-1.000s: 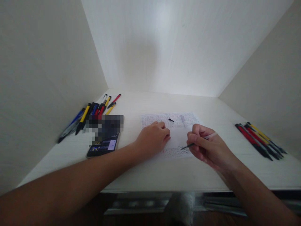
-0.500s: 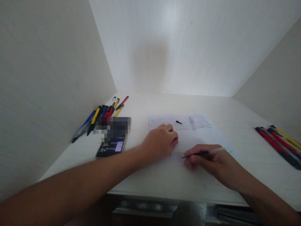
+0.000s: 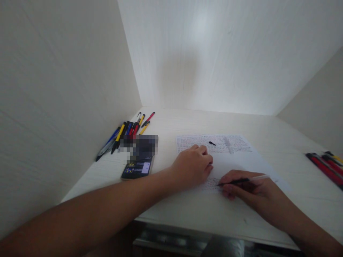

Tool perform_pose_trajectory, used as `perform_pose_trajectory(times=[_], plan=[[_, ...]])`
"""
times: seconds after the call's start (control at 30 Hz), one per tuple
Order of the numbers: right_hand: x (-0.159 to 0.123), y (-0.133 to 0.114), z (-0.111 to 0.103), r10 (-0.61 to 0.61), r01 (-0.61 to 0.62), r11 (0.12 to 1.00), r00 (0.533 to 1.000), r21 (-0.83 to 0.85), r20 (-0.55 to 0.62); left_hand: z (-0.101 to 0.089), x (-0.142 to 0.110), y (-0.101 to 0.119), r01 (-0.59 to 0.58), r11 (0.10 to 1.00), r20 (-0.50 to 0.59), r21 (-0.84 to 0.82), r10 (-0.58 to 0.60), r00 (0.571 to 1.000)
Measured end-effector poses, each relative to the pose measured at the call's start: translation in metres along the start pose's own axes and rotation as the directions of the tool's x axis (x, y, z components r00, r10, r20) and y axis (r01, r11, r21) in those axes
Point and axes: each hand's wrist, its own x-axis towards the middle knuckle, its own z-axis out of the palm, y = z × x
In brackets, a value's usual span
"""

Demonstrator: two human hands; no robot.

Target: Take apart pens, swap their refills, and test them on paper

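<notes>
A: And here's the right hand (image 3: 243, 187), low on the sheet of paper (image 3: 235, 162), and its grip is closed around a pen (image 3: 239, 181)!

B: Lovely look at it: dark at the front, clear towards the back, lying at a low slant with the tip pointing left, right at the lower block of handwriting. Is it touching?

A: Too fine to call from here! Over to the left hand (image 3: 194, 166), resting on the left part of the sheet, fingers curled under. Clenched or relaxed?

B: Can't tell, and what's beneath those fingers is hidden. Above that hand, a small black piece (image 3: 212, 143) lies on the upper block of writing, with a smudgy grey band running down the lines to its right.

A: Out to the left now, a phone (image 3: 138, 169) with its screen lit, flat on the tabletop (image 3: 187, 210), near the left forearm, its top end blurred!

B: And beyond it, the left group of pens (image 3: 118, 137), yellow, red, blue and black, heaped by the side panel (image 3: 66, 89).

A: Far right, the right group of pens (image 3: 325, 167), red ones and a yellow, well apart from the sheet and cut off by the edge of view!
</notes>
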Motion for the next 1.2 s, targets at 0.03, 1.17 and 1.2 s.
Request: perform_pose_trajectory(times=[0.03, 1.17, 1.2], plan=[[0.0, 0.0, 0.0, 0.008, -0.008, 1.0, 1.0, 0.0, 0.002, 0.0, 0.0, 0.0, -0.002, 1.0, -0.003, 0.002, 0.002, 1.0], [-0.007, -0.005, 0.008, -0.058, 0.055, 0.997, 0.997, -0.061, -0.044, 0.001, -0.001, -0.001, 0.032, 0.995, 0.062, -0.094, -0.026, 0.998], [-0.007, -0.005, 0.008, -0.053, 0.05, 0.997, 0.998, -0.062, -0.046, 0.001, -0.001, -0.001, 0.031, 0.995, 0.059, -0.092, -0.026, 0.998]])
